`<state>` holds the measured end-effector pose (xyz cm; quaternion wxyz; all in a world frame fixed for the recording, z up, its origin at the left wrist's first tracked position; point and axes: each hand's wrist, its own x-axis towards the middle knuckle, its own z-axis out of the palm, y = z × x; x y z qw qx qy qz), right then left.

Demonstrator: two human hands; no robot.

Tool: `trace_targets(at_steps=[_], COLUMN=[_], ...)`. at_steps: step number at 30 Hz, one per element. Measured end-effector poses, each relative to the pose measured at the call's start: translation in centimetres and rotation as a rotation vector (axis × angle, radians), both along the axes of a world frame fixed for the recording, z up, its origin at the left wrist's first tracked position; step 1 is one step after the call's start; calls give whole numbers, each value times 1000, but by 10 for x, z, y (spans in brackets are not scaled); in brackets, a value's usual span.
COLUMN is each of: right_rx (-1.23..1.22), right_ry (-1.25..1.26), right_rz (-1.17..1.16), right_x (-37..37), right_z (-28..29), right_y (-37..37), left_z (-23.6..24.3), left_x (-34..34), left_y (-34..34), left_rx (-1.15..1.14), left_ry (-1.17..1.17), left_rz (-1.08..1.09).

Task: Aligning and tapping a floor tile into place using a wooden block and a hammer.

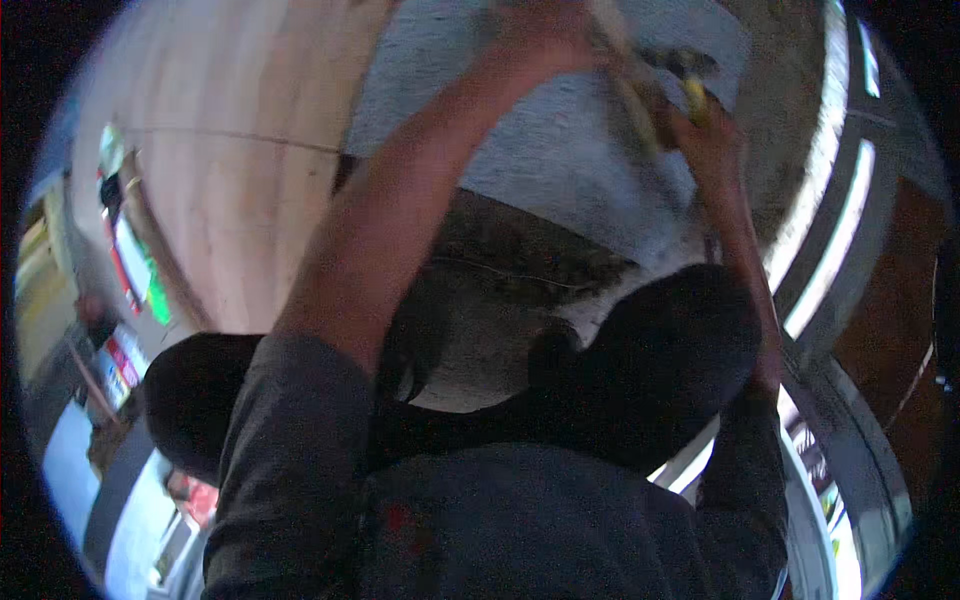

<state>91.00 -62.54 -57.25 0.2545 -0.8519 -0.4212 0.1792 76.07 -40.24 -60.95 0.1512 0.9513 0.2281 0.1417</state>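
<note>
Tool: a yellow-handled tool (695, 95), blurred, lies at 1 o'clock against the grey plastered wall patch (570, 170); its kind cannot be told.
Progress: the grey patch covers the upper middle; rough, unfinished masonry (520, 265) shows below it toward centre, so work appears partly done.
Right hand (705, 135): at 1 o'clock, clenched round the yellow handle.
Left hand (545, 35): at 12 o'clock, raised to the wall; whether it grips anything cannot be told.
Surroundings: wooden board (230, 180) at 10 o'clock; pale rails (835, 240) at 3 o'clock.
</note>
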Motion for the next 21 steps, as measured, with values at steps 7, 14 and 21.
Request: trace_targets(at_steps=[7, 14, 21], right_rx=[-34, 46, -203], right_ry=[-133, -208, -156], right_rz=[33, -29, -49], right_x=[3, 15, -8], right_z=[-32, -23, -7], right_y=[-8, 11, 29], left_z=[-37, -47, -46], left_x=[-81, -124, -60], left_y=[-35, 16, 139], left_rx=[-61, 168, 292], left_ry=[-15, 92, 94], left_rz=[438, 513, 390])
